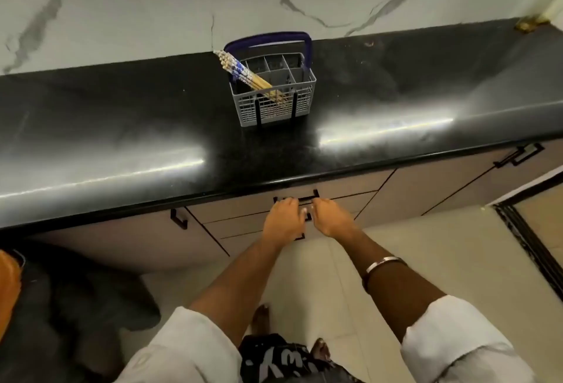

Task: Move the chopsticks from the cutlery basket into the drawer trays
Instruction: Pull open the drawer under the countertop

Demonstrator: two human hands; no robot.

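Reaching down to the top drawer below the counter, both hands sit on its slim black metal bar handle (pixel 300 199): the left hand (pixel 285 219) has fingers curled over the bar, the right hand (pixel 330 218) lies beside it with fingers bent toward the same bar, though whether they wrap it I cannot tell. Task progress: none of the transfer is done. The drawer with a flat beige matt front (pixel 243 210) appears shut, so the trays are not visible. The bundle of pale wooden chopsticks with blue-and-white patterned tops (pixel 243 73) stands leaning left in a front compartment of the grey plastic lattice cutlery basket with a dark blue hoop handle (pixel 274 108). The basket rests on the glossy black stone countertop (pixel 122 139), well apart from the hands. Remaining, in my judgement: opening the drawer, lifting the chopsticks, placing them
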